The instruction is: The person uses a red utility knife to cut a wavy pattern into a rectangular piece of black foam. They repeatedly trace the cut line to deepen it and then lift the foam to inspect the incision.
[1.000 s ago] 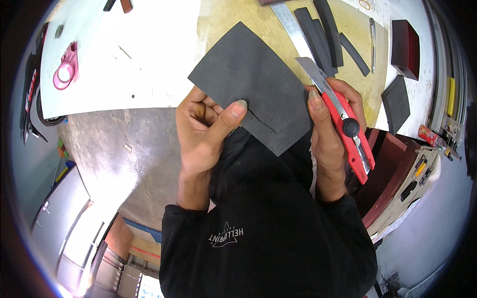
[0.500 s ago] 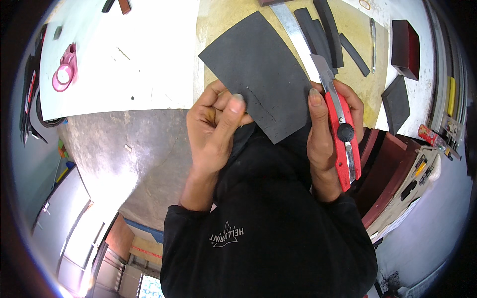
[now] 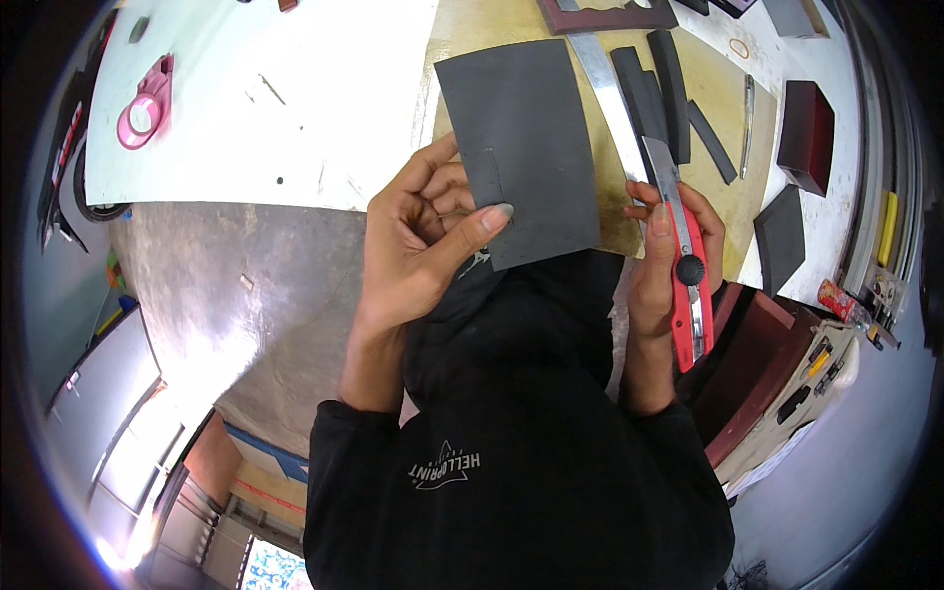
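My left hand pinches a dark grey foam sheet by its lower left edge, thumb on the face and fingers behind. The sheet is held up above the table edge, and a short thin line marks its lower left part. A red utility knife with a black knob is gripped in my right hand, its blade extended and pointing away. The right hand stands apart from the sheet. Beyond it a steel ruler with a dark red handle lies on the yellowish cutting mat.
Several black foam strips and a silver pen lie right of the ruler. Farther right are a dark red box and a black foam piece. A pink tape dispenser rests on the white tabletop at left.
The sheet has turned more upright and left my right hand, which moved slightly right with the knife. My left hand still holds the sheet. The view has shifted a little.
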A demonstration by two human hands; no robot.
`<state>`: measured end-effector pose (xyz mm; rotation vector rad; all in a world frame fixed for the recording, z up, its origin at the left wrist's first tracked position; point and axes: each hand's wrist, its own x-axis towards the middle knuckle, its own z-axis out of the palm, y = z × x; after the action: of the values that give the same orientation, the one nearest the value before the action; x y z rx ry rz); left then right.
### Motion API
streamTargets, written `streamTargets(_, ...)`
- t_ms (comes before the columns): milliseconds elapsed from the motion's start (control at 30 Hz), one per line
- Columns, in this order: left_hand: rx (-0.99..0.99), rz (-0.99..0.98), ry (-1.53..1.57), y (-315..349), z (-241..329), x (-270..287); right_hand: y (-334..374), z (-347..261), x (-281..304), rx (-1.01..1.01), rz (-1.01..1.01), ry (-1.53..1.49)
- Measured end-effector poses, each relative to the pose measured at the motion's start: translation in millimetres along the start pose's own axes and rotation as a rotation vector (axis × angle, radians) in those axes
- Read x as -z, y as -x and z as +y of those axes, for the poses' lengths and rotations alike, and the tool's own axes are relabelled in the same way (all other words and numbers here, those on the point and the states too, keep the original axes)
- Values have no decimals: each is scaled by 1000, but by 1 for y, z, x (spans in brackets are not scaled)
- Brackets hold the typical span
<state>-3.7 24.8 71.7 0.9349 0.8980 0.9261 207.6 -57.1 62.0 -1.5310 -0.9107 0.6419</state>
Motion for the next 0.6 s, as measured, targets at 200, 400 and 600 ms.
streamTargets(200,-755,-59,-568,-7,-16,10,-5,4,6,-188,-68,-447)
streamTargets(400,-946,4,-717,3,-16,-1,-6,-19,2,-328,-281,-502)
streamTargets(600,-66,93,98,11,-20,3,-1,-34,-12,-244,-166,-240)
